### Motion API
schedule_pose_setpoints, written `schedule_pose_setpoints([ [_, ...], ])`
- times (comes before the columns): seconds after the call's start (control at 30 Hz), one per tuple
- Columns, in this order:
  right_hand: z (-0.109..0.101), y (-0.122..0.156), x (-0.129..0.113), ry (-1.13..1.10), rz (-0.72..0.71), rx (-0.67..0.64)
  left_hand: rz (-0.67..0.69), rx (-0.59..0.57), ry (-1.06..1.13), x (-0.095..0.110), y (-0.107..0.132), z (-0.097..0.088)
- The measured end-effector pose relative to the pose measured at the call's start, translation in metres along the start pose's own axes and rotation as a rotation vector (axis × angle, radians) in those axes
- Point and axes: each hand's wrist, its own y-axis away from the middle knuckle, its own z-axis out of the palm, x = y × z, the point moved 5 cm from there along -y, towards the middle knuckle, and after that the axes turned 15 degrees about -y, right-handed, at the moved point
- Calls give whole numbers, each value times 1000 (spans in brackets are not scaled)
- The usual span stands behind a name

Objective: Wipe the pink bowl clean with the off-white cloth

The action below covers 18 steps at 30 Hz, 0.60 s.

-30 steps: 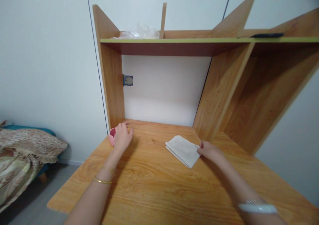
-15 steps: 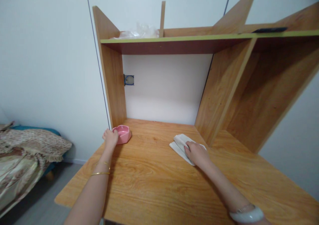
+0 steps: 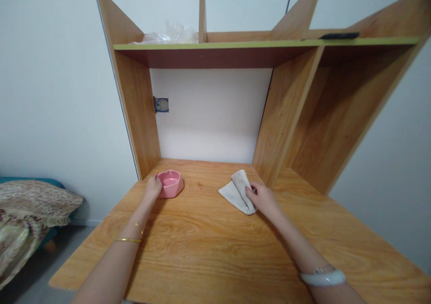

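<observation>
Wooden tabletop (image 3: 208, 250): left hand (image 3: 153, 188) curls around the rim of the pink dish (image 3: 170, 183) by the back corner. Right hand (image 3: 264, 198) pinches the white cloth (image 3: 235, 189) mid-table. Best to hold the dish flat and grip the cloth fully.

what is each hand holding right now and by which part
The left hand grips the pink dish by its left rim. The right hand pinches the white cloth at its right edge. Both things sit on the desk.
</observation>
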Motion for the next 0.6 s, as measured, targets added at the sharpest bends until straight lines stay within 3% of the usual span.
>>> schedule_pose_setpoints([
  [0.33,3,2,-10,-97,-115,82,114,-176,252,54,33,34],
  [0.47,-1,7,-25,-148,-220,149,165,-241,346,70,51,44],
  [0.6,2,14,-48,-228,-278,81,178,-332,525,79,64,59],
])
